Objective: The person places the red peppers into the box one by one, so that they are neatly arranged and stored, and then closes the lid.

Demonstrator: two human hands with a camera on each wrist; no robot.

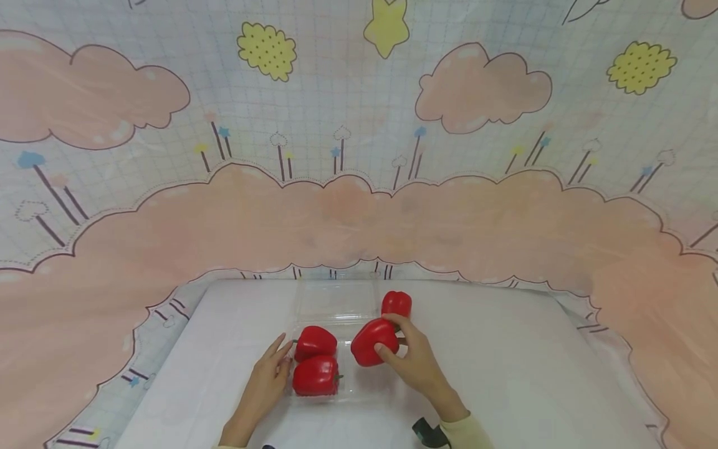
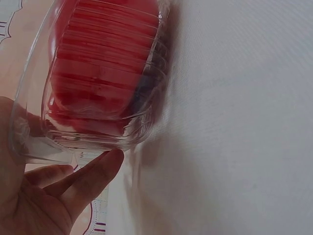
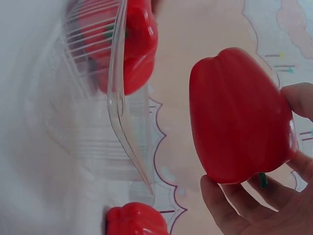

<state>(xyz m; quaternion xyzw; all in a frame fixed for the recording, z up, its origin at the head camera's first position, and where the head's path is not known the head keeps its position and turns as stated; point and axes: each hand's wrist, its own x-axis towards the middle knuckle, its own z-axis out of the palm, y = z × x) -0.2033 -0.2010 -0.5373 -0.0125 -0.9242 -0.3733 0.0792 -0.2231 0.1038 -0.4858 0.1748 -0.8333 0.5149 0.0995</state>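
Note:
My right hand (image 1: pixel 415 358) grips a red bell pepper (image 1: pixel 371 343) between thumb and fingers, above the right part of a clear plastic container (image 1: pixel 364 388). Its green stem points toward the palm in the right wrist view. Two more red peppers, a rear one (image 1: pixel 316 343) and a front one (image 1: pixel 315 376), lie side by side in the container's left half. At the container's left side my left hand (image 1: pixel 266 376) holds the rim, fingers (image 2: pixel 95 181) against the outer wall and thumb partly behind the clear plastic.
Behind the container its clear lid (image 1: pixel 336 300) lies folded back. Another red pepper (image 1: pixel 396 304) sits on the white table (image 1: pixel 521 368) to the lid's right. A dark object (image 1: pixel 429 431) shows by the right sleeve. A patterned cloth (image 1: pixel 359 218) hangs behind the table.

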